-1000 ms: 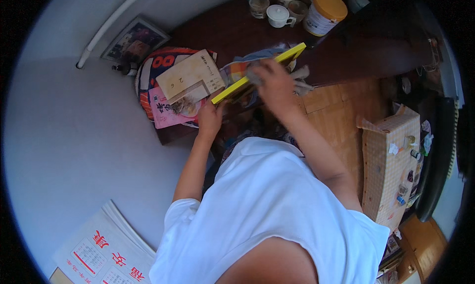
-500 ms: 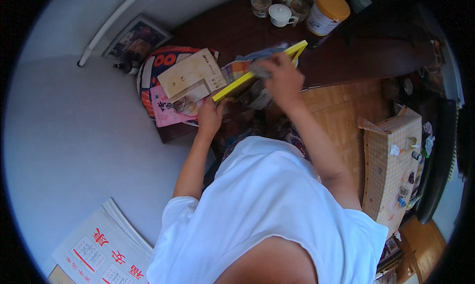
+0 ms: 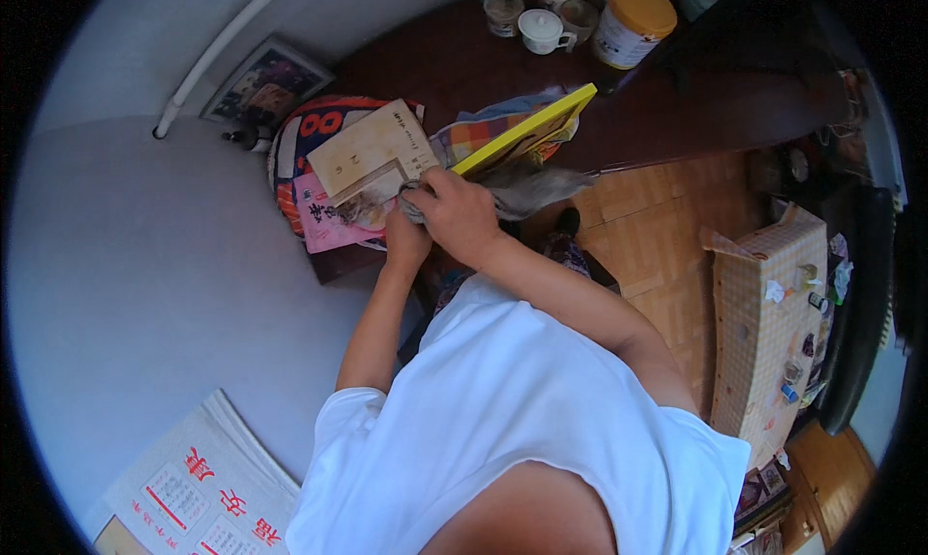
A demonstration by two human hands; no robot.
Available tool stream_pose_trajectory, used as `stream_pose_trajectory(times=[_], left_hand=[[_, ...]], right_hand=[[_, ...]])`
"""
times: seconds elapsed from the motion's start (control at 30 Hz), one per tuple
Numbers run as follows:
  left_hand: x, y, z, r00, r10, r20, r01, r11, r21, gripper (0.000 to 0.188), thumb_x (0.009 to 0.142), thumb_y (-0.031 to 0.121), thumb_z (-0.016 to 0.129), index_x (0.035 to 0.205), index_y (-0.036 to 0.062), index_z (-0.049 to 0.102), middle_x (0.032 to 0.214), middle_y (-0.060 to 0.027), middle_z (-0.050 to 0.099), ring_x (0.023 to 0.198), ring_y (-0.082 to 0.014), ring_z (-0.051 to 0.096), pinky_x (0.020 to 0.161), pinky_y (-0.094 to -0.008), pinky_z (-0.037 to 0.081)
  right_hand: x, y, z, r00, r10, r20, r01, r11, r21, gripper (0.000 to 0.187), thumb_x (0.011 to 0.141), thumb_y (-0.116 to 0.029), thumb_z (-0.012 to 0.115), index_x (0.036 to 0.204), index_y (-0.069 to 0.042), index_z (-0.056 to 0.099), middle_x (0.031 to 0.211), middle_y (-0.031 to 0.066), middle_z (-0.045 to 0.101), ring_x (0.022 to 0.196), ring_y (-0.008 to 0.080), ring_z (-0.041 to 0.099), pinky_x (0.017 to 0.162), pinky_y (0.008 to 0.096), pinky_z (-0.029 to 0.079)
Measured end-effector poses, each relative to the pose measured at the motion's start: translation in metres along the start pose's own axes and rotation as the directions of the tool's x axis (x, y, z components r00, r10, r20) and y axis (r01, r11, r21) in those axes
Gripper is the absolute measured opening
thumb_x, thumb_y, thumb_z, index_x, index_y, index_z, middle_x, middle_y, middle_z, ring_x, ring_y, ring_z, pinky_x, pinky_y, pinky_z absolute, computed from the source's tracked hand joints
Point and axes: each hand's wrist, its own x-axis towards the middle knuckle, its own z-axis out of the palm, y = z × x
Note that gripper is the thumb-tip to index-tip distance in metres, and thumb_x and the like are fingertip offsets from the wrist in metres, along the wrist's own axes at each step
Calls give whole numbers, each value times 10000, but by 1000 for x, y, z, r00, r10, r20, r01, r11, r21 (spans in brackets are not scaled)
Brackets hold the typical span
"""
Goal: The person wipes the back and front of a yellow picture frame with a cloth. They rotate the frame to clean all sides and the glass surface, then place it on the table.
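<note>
A yellow-edged picture frame (image 3: 527, 129) is tilted up in front of me, its bright edge running up to the right. My left hand (image 3: 408, 238) is closed at the frame's near left end, its fingers partly hidden behind the other hand. My right hand (image 3: 460, 217) is closed on a grey cloth (image 3: 535, 191), pressing it at that same end, close to my left fingers. The cloth's loose part trails to the right below the frame. Just left of both hands lie a pink booklet (image 3: 319, 219) and a beige notebook (image 3: 372, 149).
The dark table (image 3: 425, 67) carries a plaid cloth (image 3: 493, 134), a patterned bag (image 3: 290, 149), a white lidded cup (image 3: 543, 31) and a yellow-lidded tin (image 3: 633, 23). A framed photo (image 3: 269, 83) leans on the wall. A checked-cloth table (image 3: 744, 333) stands right.
My right hand, with the grey cloth, has moved from the frame's upper right down along its edge to the left end, beside my left hand. The left hand stays almost still.
</note>
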Motion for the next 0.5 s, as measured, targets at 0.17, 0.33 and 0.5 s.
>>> stream_pose_trajectory(times=[0.17,0.33,0.5], left_hand=[[-1,-4,-2,983,-172,67,164,981,104,294,906,103,664,1189,24,649,1010,-243,702,982,-456,654,812,-469,530],[6,19,-6,986,-140,90,130,986,104,320,956,207,665,1221,28,648,1027,-251,703,986,-443,660,815,-484,528],[13,20,-8,981,-154,120,136,980,148,363,939,243,696,1224,22,649,1032,-237,713,987,-424,673,845,-455,536]], right_hand=[[4,32,-28,988,146,54,-138,982,-133,395,748,-38,713,1081,-247,754,1130,58,607,1010,269,668,778,407,574],[14,104,-96,916,332,-227,-368,919,-141,399,784,-73,757,1148,-237,753,1295,52,565,1071,305,666,846,423,578],[21,139,-102,868,356,-347,-388,921,-25,418,786,-16,752,1175,-157,696,1303,101,539,1090,357,642,859,433,553]])
